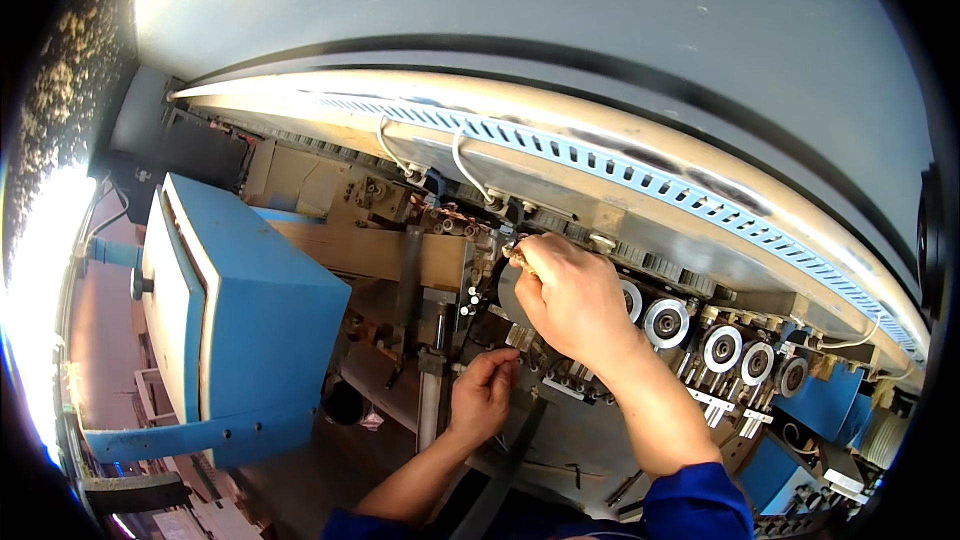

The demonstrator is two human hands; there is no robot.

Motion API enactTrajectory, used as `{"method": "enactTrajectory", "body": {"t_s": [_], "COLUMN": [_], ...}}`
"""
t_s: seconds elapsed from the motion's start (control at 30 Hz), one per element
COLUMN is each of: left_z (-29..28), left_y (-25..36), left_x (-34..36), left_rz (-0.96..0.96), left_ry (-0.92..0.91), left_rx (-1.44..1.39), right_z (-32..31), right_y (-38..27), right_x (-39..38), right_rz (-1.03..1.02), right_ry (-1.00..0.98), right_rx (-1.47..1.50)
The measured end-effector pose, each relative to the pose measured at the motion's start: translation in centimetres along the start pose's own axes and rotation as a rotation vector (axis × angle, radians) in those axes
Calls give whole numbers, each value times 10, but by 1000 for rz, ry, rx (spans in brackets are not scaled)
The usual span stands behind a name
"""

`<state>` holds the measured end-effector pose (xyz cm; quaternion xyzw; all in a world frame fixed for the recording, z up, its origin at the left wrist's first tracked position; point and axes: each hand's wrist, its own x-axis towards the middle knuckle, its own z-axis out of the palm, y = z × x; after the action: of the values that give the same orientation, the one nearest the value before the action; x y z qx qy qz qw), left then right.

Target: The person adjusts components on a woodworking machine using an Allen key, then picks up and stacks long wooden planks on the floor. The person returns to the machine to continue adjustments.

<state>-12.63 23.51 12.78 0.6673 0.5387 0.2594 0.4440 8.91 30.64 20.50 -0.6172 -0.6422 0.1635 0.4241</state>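
My right hand point(575, 290) reaches into the machine, back of the hand up, with its fingers closed at a small metal part; the hand itself hides most of what they grip. Lower and to the left, my left hand point(482, 398) has thumb and fingertips pinched together beside a small metal fitting point(520, 336). Whatever is between those fingertips is too small to make out. Partly behind my right hand is a grey disc point(512, 292). To the right runs a row of pressure rollers with bright rims, the nearest clear one being a roller point(665, 323).
A large blue-and-white housing point(265, 310) stands at the left. Overhead curves a long beam with a slotted light-blue cable duct point(590, 160), with white cables point(462, 162) hanging from it. A grey hood point(520, 0) fills the top. A vertical metal post point(432, 380) stands left of my left hand.
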Motion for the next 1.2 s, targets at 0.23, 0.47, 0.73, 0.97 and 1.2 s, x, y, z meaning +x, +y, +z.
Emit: {"method": "enactTrajectory", "body": {"t_s": [0.23,0.47,0.73,0.97,1.2], "left_z": [5,9,8,12,12], "left_y": [8,19,13,-3,-20], "left_x": [-4,-1,-5,-11,-15], "left_rz": [-1,-10,20,7,23], "left_ry": [-50,-57,-73,-130,-150], "left_rx": [25,43,64,-40,-4], "right_z": [16,36,26,-15,5], "right_y": [0,3,-5,-16,-37], "right_x": [4,-18,-38,-30,-34], "right_rz": [32,63,56,121,90], "right_ry": [-22,-94,135,68,42], "right_rx": [10,-97,-6,43,-56]}}
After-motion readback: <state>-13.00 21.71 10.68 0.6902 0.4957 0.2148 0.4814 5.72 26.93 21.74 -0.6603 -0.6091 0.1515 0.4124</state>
